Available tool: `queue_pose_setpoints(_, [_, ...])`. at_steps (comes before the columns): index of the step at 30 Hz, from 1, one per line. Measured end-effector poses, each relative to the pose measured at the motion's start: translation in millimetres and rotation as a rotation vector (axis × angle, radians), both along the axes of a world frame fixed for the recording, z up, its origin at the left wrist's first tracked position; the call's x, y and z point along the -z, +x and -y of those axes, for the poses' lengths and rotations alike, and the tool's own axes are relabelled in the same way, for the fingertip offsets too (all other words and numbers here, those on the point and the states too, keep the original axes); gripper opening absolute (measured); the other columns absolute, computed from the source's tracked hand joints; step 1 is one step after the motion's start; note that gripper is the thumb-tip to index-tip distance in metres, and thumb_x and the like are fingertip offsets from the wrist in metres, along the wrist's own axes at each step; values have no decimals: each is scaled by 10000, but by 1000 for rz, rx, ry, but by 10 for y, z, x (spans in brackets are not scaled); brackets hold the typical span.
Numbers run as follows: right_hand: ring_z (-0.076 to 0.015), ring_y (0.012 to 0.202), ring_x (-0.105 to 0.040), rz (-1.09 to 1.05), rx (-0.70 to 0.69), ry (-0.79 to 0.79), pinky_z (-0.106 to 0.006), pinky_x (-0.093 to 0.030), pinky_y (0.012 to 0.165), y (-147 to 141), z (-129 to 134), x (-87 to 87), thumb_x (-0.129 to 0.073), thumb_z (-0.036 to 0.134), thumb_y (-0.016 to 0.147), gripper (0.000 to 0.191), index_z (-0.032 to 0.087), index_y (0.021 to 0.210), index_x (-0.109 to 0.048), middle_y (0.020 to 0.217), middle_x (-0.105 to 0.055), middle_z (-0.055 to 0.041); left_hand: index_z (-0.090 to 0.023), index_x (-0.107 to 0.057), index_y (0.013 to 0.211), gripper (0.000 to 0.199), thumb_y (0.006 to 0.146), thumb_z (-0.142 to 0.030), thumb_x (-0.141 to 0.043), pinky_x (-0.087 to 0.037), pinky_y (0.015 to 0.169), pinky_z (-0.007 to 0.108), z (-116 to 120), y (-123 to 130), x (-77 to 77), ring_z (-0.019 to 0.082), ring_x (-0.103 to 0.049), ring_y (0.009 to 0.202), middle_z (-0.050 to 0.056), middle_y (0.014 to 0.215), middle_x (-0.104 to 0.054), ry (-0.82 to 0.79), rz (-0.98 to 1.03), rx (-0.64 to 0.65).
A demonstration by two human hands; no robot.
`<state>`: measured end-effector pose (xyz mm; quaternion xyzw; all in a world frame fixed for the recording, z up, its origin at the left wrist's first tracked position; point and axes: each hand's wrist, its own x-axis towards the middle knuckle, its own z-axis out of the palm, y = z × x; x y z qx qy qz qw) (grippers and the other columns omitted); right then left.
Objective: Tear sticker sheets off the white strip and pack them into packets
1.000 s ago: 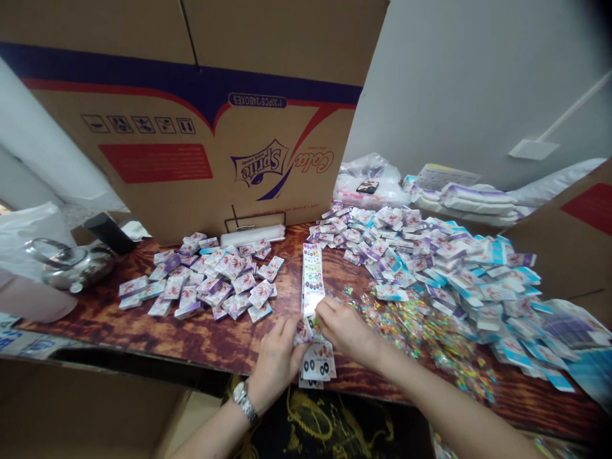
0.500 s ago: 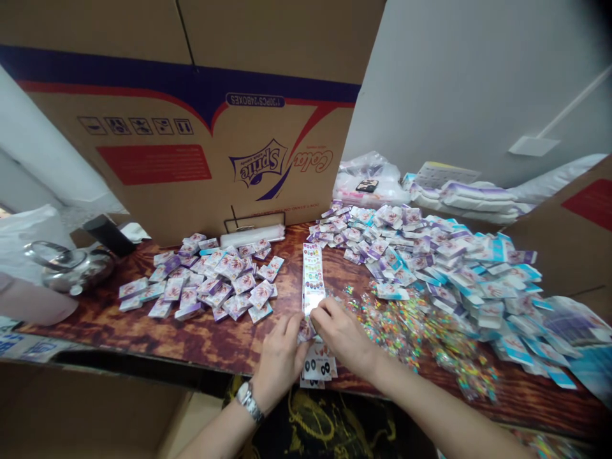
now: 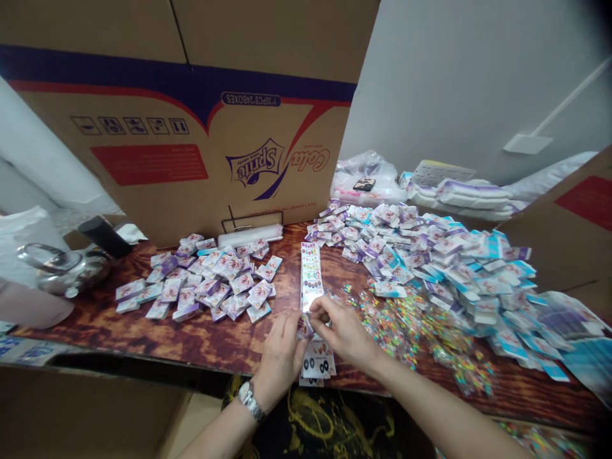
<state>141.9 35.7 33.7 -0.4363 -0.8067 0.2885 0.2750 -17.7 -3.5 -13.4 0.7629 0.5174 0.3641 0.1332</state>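
Now left hand (image 3: 281,358) and right hand (image 3: 343,331) pinch one small packet (image 3: 305,328) beneath one printed strip (image 3: 312,276).

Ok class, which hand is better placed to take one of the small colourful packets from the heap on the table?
Probably the right hand: it is nearest the heap of colourful packets. The left hand, wearing a wristwatch, lies farther away, with the right hand between it and the heap.

The paper strip (image 3: 312,277) is showing rows of multicoloured dots on white, and the small packets (image 3: 215,280) are carrying white, purple and pink prints. The wooden tabletop (image 3: 157,338) is displaying swirled reddish-brown grain.
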Motion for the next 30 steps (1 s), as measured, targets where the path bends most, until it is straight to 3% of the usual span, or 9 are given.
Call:
queue_pose_setpoints(3, [-159,803,-539,25,34,5,-282,-425,714,24,-55,-27,-541,127,798,174,208,951,-522,886,-571,-23,-153,-414,1247,450,804,-74,-436,-456,934,418,-2,-11,24,251,-512,1109,138,1139,-551,38,-11,11])
queue_pose_setpoints(5, [-162,826,-529,4,42,-76,-282,-431,708,58,-117,-31,-596,149,758,307,211,1047,-512,959,-545,-39,-156,-391,1275,463,820,-77,-428,-454,939,405,-4,-17,30,246,-506,1114,137,1155,-541,67,-14,21])
queue_pose_setpoints(7, [-138,739,-521,-61,-19,-261,-247,-424,636,92,-184,-9,-611,161,745,358,209,1081,-497,874,-543,-10,-161,-355,1312,494,831,-74,-421,-448,947,391,-3,-18,26,238,-494,1128,138,1184,-522,82,-14,55])
queue_pose_setpoints(9, [-103,610,-476,-143,-102,-448,-202,-381,543,112,-235,35,-586,151,754,284,202,1021,-505,713,-503,45,-175,-333,1335,518,835,-71,-418,-455,941,373,1,-13,20,226,-495,1127,132,1195,-509,65,-7,108])
queue_pose_setpoints(12, [-76,516,-400,-188,-143,-542,-169,-304,470,103,-248,97,-572,115,736,253,199,965,-504,600,-431,87,-203,-376,1304,496,828,-75,-429,-480,904,352,9,-4,19,217,-516,1095,116,1169,-508,1,22,160])
queue_pose_setpoints(15, [-78,524,-414,-157,-82,-442,-170,-303,470,68,-183,100,-577,121,743,247,205,961,-495,605,-445,85,-221,-427,1243,460,808,-71,-450,-491,877,353,10,-4,28,215,-532,1057,103,1136,-516,-46,48,167])
queue_pose_setpoints(19, [-103,601,-499,-177,10,-227,-209,-407,544,71,-27,24,-557,210,825,164,206,971,-483,717,-517,41,-217,-436,1204,420,807,-81,-462,-489,870,352,-10,-19,5,212,-541,1026,96,1116,-528,-56,71,159])
queue_pose_setpoints(25, [-199,989,-529,-59,-51,210,-332,-455,837,148,165,3,-474,180,881,127,205,970,-561,1057,-525,-91,-203,-465,1141,333,824,-101,-474,-487,822,320,-29,-26,-87,197,-559,946,78,1025,-558,-70,92,104])
queue_pose_setpoints(30, [-184,930,-548,-115,-7,149,-317,-471,803,52,178,63,-434,144,888,176,208,973,-573,979,-553,-73,-191,-462,1137,333,819,-92,-469,-486,828,319,-13,-10,-99,197,-558,956,85,1035,-558,-54,91,108])
